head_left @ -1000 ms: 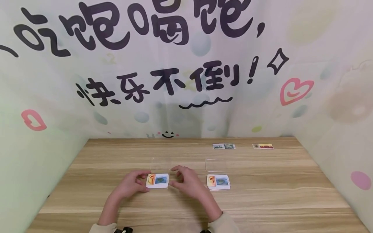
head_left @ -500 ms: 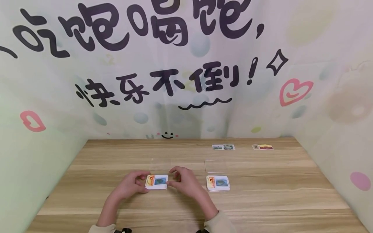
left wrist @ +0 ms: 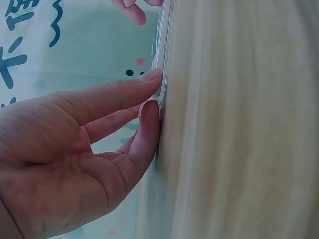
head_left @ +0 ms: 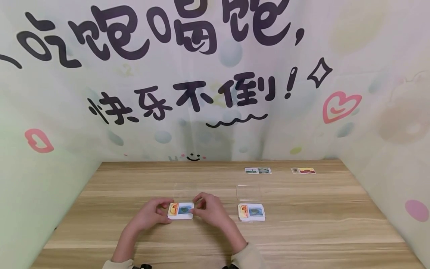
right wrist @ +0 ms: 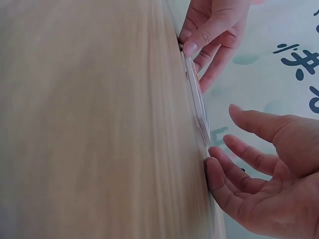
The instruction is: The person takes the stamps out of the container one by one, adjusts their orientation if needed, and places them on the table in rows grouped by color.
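A stack of picture cards (head_left: 184, 216), orange and blue on top, lies in a clear plastic case (left wrist: 163, 50) on the table. My left hand (head_left: 147, 213) holds the case's left end between thumb and fingers. At the right end is my right hand (head_left: 213, 211). In the right wrist view, that right hand (right wrist: 279, 169) has its thumb raised off the cards, while its loosely bent fingers reach the table beside the case's end. To the right lies a second, similar stack of cards (head_left: 252, 212), touched by neither hand.
Two clear plastic lids, the right one (head_left: 248, 192) easier to make out, lie behind the stacks. Farther back are a pair of green-grey picture cards (head_left: 258, 170) and a red-yellow card pair (head_left: 303, 170). A printed curtain (head_left: 215, 138) stands behind the wooden table (head_left: 302, 231).
My right hand has shifted slightly left, its thumb now over the right edge of the card stack. The left hand stays at the left end.
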The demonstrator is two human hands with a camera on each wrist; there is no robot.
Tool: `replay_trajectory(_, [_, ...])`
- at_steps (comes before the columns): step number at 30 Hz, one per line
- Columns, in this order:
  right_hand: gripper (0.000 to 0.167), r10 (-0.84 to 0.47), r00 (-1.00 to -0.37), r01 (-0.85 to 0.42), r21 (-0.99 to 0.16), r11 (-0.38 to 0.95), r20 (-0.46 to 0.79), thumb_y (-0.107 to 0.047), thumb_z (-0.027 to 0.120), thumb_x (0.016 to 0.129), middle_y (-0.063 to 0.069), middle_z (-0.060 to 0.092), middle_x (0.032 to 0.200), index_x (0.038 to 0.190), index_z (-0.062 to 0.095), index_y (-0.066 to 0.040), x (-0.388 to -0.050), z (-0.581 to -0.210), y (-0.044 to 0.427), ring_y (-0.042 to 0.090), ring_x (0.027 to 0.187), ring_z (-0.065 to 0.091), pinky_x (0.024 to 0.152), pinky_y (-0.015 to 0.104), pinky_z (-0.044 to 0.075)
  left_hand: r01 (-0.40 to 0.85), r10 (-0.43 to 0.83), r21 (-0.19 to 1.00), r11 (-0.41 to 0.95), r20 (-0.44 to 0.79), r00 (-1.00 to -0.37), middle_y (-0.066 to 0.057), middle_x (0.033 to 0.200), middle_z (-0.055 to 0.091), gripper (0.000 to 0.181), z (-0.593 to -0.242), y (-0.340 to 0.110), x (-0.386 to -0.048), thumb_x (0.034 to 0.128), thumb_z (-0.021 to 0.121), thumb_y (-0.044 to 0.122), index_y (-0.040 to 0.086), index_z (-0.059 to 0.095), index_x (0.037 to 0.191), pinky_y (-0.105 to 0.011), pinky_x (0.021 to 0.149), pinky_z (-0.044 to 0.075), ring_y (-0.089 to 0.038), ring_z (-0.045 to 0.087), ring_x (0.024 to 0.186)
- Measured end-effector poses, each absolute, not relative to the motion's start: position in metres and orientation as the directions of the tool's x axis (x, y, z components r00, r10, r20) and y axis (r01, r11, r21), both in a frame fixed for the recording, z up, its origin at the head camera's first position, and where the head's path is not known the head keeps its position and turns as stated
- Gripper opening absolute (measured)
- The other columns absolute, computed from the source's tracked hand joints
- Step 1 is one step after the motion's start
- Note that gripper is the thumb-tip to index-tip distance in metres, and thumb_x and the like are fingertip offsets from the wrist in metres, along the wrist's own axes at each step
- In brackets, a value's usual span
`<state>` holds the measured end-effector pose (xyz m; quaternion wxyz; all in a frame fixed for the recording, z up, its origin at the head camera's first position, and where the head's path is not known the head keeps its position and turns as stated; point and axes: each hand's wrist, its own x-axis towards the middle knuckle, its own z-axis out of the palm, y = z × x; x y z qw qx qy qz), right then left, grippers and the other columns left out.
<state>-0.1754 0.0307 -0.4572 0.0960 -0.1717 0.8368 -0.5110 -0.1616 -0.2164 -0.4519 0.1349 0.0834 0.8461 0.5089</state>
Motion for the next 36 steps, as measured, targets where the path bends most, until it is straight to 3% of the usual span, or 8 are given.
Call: replay_trajectory(36, [0.023, -0.334, -0.943, -0.147, -0.877, 0.457, -0.016, -0.002, 0.088, 0.081, 0.000, 0.054, 0.074, 0.094, 0.069, 0.000, -0.183, -0.462, 0.019, 0.012, 0.066, 0.046, 0.059, 0.022, 0.036, 0.008, 0.269, 0.871, 0.492, -0.143, -0.952, -0.021, 0.113, 0.061, 0.060, -0.453, -0.217, -0.162, 0.0797, 0.083, -0.009, -0.017, 0.059, 0.134, -0.024, 0.068, 0.051, -0.020, 0.058, 0.082])
